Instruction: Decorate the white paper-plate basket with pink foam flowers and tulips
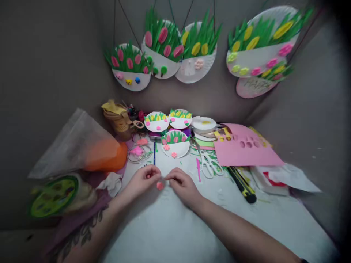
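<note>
My left hand (144, 179) is closed, thumb and index finger pinched together, and a small coral-pink lump (148, 176) shows inside its curled fingers. My right hand (183, 185) is closed in a pinch, its fingertips just apart from those of the left; what it holds, if anything, is too small to make out. Below the gap between both hands, a coral-pink piece (160, 186) lies on the white table (175, 226). Straight ahead is a paper-plate craft (179, 149) with green grass, pink tulips and coral flowers.
Beyond my right hand lie white-handled scissors (210, 166), a yellow-black cutter (244, 188) and a pink sheet (244, 155). Clear rings (136, 153), crumpled tissue (112, 183) and an orange pack (106, 155) are at left. Decorated plates (161, 65) hang on the wall.
</note>
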Demonstrator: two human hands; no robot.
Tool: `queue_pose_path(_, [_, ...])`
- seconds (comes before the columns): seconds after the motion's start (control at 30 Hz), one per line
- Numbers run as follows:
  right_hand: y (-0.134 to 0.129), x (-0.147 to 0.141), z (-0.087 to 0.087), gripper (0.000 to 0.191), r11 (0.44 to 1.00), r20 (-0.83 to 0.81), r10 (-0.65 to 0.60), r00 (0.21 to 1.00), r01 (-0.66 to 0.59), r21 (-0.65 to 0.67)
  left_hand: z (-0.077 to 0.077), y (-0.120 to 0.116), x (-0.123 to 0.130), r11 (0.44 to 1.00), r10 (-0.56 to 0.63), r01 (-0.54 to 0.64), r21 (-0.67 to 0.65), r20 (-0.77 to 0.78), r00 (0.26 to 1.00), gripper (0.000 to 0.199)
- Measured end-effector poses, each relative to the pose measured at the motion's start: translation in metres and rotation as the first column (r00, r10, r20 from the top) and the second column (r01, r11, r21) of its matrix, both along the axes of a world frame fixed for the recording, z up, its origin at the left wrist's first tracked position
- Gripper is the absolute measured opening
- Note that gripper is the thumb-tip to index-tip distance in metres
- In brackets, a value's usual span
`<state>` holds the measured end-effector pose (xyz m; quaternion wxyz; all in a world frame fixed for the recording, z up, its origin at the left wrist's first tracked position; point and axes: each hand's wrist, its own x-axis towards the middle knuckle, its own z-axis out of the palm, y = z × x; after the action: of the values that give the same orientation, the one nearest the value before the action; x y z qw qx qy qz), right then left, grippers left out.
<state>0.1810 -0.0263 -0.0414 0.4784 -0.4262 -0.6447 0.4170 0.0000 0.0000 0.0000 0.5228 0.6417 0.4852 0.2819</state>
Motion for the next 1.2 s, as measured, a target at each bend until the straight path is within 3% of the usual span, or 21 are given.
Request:
queue_pose_path(0.17, [0.0, 0.0, 0.003, 0.02, 1.0, -0.002, -0.004, 1.0, 0.004, -0.01, 0.001, 0.0, 0.0, 1.0, 0.021, -0.021, 0.013, 0.02, 1.0, 0.022])
queue_pose_path(0.47, [0.0, 0.001, 0.005, 0.023, 0.999, -0.034, -0.011, 0.999, 0.01, -0.049, 0.004, -0.003, 0.002, 0.997, -0.001, 0.01, -0.082, 0.102, 0.995, 0.023])
queue_pose_path(0.63, [-0.001, 0.001, 0.007, 0.023, 0.998, -0.037, 0.03, 0.999, -0.032, -0.063, -0.003, -0.001, 0.001, 0.998, 0.066, -0.064, -0.019, 0.129, 0.989, 0.023])
queue_pose_path(0.73, [-0.002, 0.001, 0.007, 0.025, 0.993, -0.03, 0.082, 0.996, -0.085, -0.08, -0.007, -0.001, 0.0, 0.994, 0.088, -0.078, -0.072, 0.151, 0.985, 0.023])
queue_pose_path(0.87, [-0.002, 0.002, 0.008, 0.03, 0.99, -0.046, 0.096, 0.994, -0.1, -0.103, -0.01, -0.001, 0.0, 0.99, 0.119, -0.106, -0.097, 0.137, 0.983, 0.04])
queue_pose_path(0.93, [-0.001, 0.002, 0.008, 0.029, 0.99, -0.053, 0.086, 0.995, -0.091, -0.108, -0.01, 0.0, -0.001, 0.99, 0.14, -0.136, -0.045, 0.094, 0.986, 0.046])
queue_pose_path(1.03, [-0.001, 0.003, 0.007, 0.03, 0.992, -0.058, 0.069, 0.996, -0.075, -0.105, -0.006, 0.0, -0.002, 0.98, 0.176, -0.17, 0.103, -0.051, 0.983, 0.032])
queue_pose_path(1.2, [0.0, 0.002, 0.004, 0.038, 0.991, -0.078, 0.076, 0.994, -0.084, -0.108, -0.001, -0.006, -0.003, 0.897, 0.204, -0.091, 0.433, -0.223, 0.953, 0.014])
